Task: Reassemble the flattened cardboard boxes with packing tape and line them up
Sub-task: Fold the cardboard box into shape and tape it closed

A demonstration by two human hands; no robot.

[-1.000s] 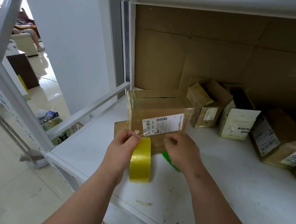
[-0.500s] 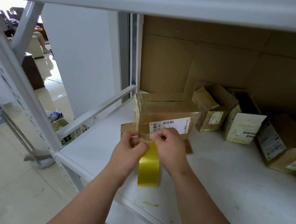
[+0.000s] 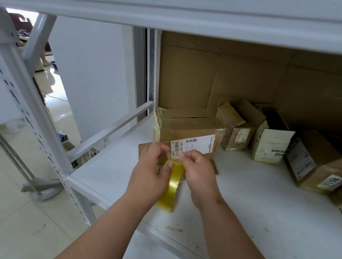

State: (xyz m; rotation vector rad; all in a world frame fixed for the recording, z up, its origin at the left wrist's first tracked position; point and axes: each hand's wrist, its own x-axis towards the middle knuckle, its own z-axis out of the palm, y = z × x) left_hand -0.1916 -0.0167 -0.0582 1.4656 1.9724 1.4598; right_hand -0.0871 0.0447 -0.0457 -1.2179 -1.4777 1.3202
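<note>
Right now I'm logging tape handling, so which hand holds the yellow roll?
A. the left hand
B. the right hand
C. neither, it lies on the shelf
A: the left hand grips the roll above the shelf, while the right hand pinches the tape end.

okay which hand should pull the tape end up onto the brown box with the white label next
Right, probably. The right hand already pinches at the free end near the white shipping label on the brown cardboard box, while the left hand grips the yellow roll of packing tape and can steady it.
</note>
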